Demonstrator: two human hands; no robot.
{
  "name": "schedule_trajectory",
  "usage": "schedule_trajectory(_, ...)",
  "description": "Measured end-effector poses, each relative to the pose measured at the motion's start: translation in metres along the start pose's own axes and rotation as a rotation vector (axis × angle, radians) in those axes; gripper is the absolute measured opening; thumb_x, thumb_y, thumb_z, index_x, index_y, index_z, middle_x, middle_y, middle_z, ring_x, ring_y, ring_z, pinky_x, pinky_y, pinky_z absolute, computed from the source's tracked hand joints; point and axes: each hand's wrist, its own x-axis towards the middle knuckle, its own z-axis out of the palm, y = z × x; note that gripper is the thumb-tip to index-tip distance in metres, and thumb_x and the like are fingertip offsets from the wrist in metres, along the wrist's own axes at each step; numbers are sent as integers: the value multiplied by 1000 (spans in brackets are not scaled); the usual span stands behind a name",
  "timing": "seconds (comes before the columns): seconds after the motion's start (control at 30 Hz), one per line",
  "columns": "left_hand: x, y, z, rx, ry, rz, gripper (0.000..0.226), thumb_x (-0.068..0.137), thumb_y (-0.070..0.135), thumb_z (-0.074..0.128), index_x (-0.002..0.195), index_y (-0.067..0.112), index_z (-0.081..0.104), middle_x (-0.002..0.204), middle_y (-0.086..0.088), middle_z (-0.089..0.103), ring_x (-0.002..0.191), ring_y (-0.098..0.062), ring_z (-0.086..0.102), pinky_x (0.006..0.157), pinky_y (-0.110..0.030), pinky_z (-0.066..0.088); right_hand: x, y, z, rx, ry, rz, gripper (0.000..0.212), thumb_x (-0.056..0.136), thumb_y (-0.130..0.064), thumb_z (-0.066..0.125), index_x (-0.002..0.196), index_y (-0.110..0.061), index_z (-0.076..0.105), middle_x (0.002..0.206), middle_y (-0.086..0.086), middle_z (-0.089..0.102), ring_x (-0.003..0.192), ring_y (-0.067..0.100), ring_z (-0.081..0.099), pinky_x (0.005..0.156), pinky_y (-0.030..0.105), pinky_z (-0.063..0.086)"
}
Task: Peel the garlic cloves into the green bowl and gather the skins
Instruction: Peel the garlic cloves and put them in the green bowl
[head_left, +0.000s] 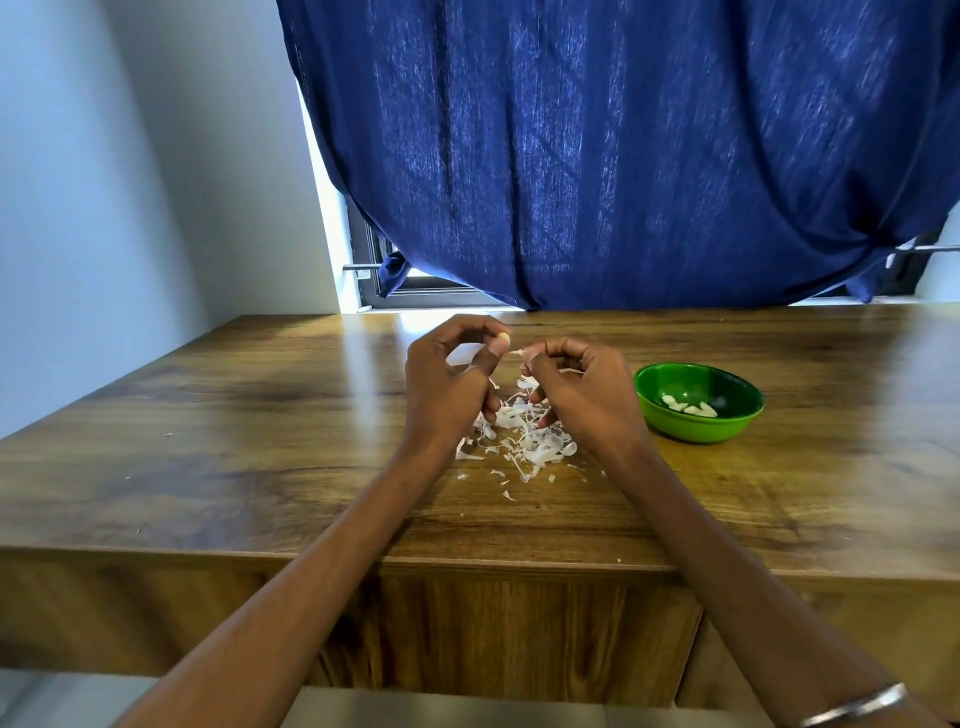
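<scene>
A thin bangle (857, 707) circles the right forearm at the near edge, and both forearms reach over the wooden counter (208, 467). A heap of white skins (524, 441) lies on the counter below and between the hands. The left hand (447, 384) is raised above it, its grip narrow, thumb and fingertips pinching a pale clove (504, 340). The right hand (576, 389), just beside it, pinches a strip of skin (518, 353) in a narrow grip. To the right stands the green bowl (670, 423) with about 3 peeled cloves (688, 407) inside. Beyond hangs a blue curtain (623, 145).
</scene>
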Motion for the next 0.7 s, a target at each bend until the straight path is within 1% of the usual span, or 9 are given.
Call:
schedule_trajectory(0.07,1,0,-1,-10,23,-4,5,95,2,69,100,3,71,97,0,73,37,-15,53,38,-25,47,0,0,0,-8,4,-14,7,95,-19,68,90,-22,71,89,-4,74,60,4,69,50,29,58)
schedule_trajectory(0.17,1,0,-1,-31,46,-17,4,96,5,69,98,7,70,92,9,74,38,-15,53,39,-24,47,0,1,-1,-39,7,-22,5,94,-21,69,92,-24,72,87,-7,75,63,5,70,54,31,60)
schedule_trajectory(0.23,1,-1,-2,-47,56,-26,4,97,6,69,97,10,70,90,11,73,38,-16,52,39,-25,45,1,2,-1,-75,2,-28,10,96,-16,67,95,-24,73,87,-9,75,66,5,71,56,30,60)
schedule_trajectory(0.33,2,-3,-2,-51,60,-29,5,96,7,69,96,12,70,91,9,73,38,-18,52,40,-27,45,2,5,-2,-135,6,-58,16,97,-12,65,98,-24,75,89,-11,75,68,3,70,57,25,56)
schedule_trajectory(0.4,2,-3,-2,-51,61,-27,6,96,8,70,94,13,69,91,10,73,38,-18,52,40,-28,45,3,7,-3,-211,25,-84,12,95,-20,68,95,-29,75,87,-15,75,74,2,70,66,28,58)
schedule_trajectory(0.47,2,-3,-3,-48,59,-23,7,96,7,70,94,14,69,90,11,73,38,-18,52,39,-27,45,4,9,-4,-308,24,-88,5,91,-28,72,93,-30,75,86,-17,74,78,1,69,75,32,61)
schedule_trajectory(0.53,2,-2,-3,-44,59,-26,6,96,8,69,94,14,69,91,12,73,38,-18,53,39,-27,45,4,9,-6,-360,16,-84,2,87,-33,76,88,-33,74,82,-18,73,75,-1,69,77,33,62)
schedule_trajectory(0.63,1,-2,-4,-34,58,-32,7,97,8,69,95,15,69,91,12,74,39,-17,54,40,-27,46,4,9,-9,-440,6,-72,18,83,-37,79,70,-40,67,72,-21,71,70,-2,68,75,36,62)
schedule_trajectory(0.7,1,-1,-3,-31,59,-34,10,97,8,69,93,17,69,90,13,74,39,-16,54,40,-27,45,3,8,-9,-525,-4,-49,17,87,-35,76,72,-40,68,72,-25,68,72,-2,66,79,40,61)
